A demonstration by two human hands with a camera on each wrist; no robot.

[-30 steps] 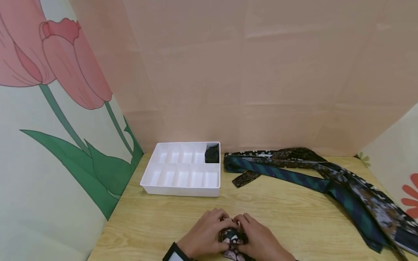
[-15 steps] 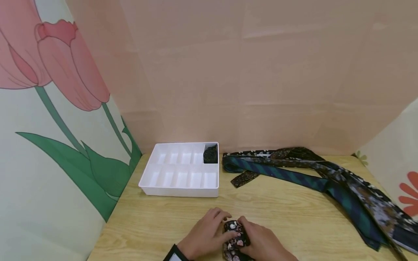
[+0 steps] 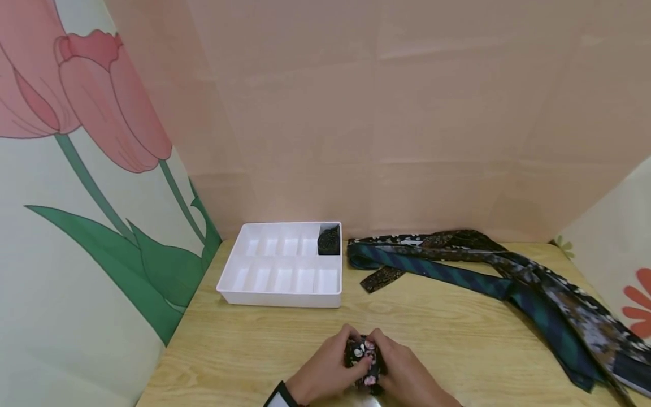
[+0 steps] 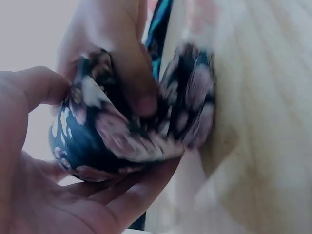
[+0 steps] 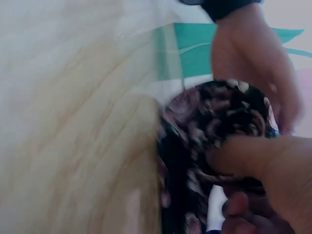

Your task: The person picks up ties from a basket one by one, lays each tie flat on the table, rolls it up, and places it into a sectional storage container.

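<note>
A dark necktie [image 3: 364,347] with pink and white flowers is partly rolled up at the table's near edge. My left hand [image 3: 325,364] holds the roll from its left side, thumb across the top. From the right, my right hand [image 3: 409,370] grips the same roll. In the left wrist view the rolled tie [image 4: 117,136] sits between both hands, and the right thumb presses at the coil's side. The right wrist view shows the coil [image 5: 214,107] end-on, with a flat length of tie hanging down along the wood. Fingers hide parts of the roll.
A white divided tray [image 3: 280,299] stands behind the hands, with a dark rolled tie [image 3: 329,241] in its back right compartment. Several long ties lie to the right, among them a green and blue striped one [image 3: 447,276]. A pinkish backdrop [image 3: 376,141] rises behind the table.
The left fingers loosened from the roll half a second ago and now close round it again. The roll has turned, and less loose tie shows in front of it.
</note>
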